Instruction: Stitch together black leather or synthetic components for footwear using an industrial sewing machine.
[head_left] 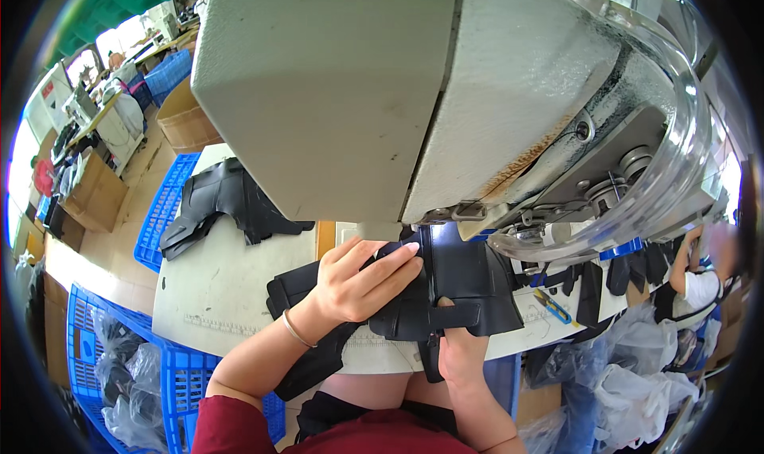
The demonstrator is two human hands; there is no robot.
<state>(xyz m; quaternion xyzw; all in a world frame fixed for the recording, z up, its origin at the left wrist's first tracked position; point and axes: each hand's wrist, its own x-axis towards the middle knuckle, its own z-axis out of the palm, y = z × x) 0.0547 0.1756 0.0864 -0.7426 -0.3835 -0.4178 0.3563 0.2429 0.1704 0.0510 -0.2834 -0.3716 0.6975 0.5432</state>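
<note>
Lying under the left hand point(354, 283), black leather piece point(454, 283) pinched by right hand point(460, 350)

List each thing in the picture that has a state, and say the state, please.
black piece: held flat under the sewing machine, partly folded
left hand: pressing on top of the black piece, fingers spread
right hand: gripping the near edge of the black piece, thumb on top
sewing machine: head over the piece; running or not, cannot tell
black pile: lying loose on the table
blue crates: on the floor
</note>
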